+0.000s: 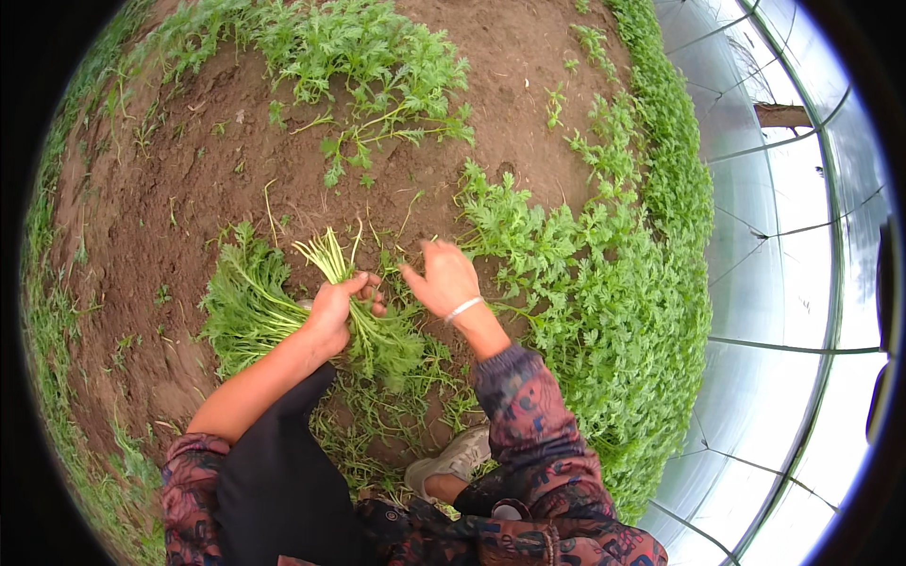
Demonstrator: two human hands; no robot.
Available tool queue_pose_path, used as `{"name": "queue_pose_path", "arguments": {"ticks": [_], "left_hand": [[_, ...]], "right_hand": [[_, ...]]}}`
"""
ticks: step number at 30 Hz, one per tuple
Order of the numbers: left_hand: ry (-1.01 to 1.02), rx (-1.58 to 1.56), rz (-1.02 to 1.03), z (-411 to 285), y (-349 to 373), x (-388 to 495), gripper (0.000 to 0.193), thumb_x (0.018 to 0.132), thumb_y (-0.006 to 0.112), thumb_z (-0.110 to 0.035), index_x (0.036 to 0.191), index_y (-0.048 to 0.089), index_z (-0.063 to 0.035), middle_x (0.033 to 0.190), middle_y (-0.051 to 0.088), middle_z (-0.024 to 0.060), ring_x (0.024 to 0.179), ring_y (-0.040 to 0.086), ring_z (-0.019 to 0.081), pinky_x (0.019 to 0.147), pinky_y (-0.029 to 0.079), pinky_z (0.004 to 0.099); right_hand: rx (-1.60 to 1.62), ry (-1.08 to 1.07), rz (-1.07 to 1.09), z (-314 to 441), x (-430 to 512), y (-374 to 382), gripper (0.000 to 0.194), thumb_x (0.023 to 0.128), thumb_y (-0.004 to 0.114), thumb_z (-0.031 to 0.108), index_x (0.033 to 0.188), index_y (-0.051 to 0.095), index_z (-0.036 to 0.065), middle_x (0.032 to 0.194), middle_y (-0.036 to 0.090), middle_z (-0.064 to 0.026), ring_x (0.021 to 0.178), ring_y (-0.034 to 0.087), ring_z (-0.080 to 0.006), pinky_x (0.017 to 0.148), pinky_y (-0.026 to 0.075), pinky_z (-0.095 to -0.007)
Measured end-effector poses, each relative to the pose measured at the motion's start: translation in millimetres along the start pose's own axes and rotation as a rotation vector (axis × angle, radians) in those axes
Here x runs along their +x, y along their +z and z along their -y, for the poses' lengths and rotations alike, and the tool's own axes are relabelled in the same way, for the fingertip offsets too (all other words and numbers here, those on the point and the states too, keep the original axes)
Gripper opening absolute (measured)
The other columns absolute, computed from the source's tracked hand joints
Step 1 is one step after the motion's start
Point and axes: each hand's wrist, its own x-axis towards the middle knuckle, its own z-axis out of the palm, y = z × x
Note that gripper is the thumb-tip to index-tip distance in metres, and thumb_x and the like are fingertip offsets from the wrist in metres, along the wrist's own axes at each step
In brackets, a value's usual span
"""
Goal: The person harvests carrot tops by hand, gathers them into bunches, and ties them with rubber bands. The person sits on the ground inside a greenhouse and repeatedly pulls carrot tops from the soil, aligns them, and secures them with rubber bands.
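Observation:
My left hand [338, 310] is closed around a bunch of leafy greens [382, 347], its pale cut stems pointing up and away and its leaves hanging toward my feet. My right hand [444, 277], with a light bracelet at the wrist, is held to the right of the bunch, apart from it. The hand is slightly blurred; its thumb is spread, and no object shows in it. A pile of similar greens [248, 304] lies on the soil just left of my left hand, partly hidden by my forearm.
Dense growing greens [609, 339] stand along the right, beside a clear plastic greenhouse wall [750, 283]. Another leafy clump [354, 56] is at the top. Bare brown soil [141, 233] stretches to the left. Loose trimmings [382, 431] lie near my shoe [453, 460].

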Motion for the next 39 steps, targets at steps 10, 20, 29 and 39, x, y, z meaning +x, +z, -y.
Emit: {"name": "queue_pose_path", "arguments": {"ticks": [10,20,29,39], "left_hand": [[-0.185,0.278,0.212,8.9,3.2,-8.6,0.026,0.097,0.051,-0.019,0.098,0.062,0.0045,0.066,0.051,0.0067,0.058,0.051,0.0175,0.064,0.050,0.0376],[-0.412,0.122,0.183,44.2,-0.9,-2.3,0.031,0.099,0.052,-0.028,0.107,0.060,0.0001,0.089,0.061,0.0116,0.069,0.058,0.0198,0.067,0.055,0.0380],[-0.336,0.423,0.431,67.1,35.2,-20.0,0.052,0.092,0.056,-0.049,0.119,0.063,-0.0058,0.127,0.061,0.0111,0.119,0.053,0.0260,0.107,0.031,0.0430],[0.020,0.678,0.356,-17.7,165.1,-90.4,0.026,0.094,0.057,-0.028,0.088,0.060,-0.0030,0.077,0.066,0.0123,0.071,0.066,0.0216,0.065,0.056,0.0370]], "right_hand": [[-0.796,0.400,0.528,-98.3,52.4,21.4,0.036,0.090,0.057,0.026,0.124,0.064,0.015,0.130,0.061,-0.0047,0.116,0.060,-0.0278,0.098,0.038,-0.0528],[-0.128,0.539,0.313,-21.8,-79.5,48.3,0.028,0.087,0.050,0.019,0.104,0.062,-0.001,0.099,0.069,-0.0226,0.095,0.067,-0.0380,0.081,0.053,-0.0460],[0.073,0.397,0.178,51.6,-140.4,18.5,0.030,0.087,0.051,0.021,0.092,0.061,-0.007,0.087,0.066,-0.0263,0.081,0.067,-0.0410,0.071,0.054,-0.0483],[-0.342,0.083,0.318,-84.2,-281.2,-76.8,0.027,0.077,0.066,0.019,0.095,0.067,-0.001,0.099,0.065,-0.0172,0.098,0.062,-0.0330,0.086,0.051,-0.0428]]}}
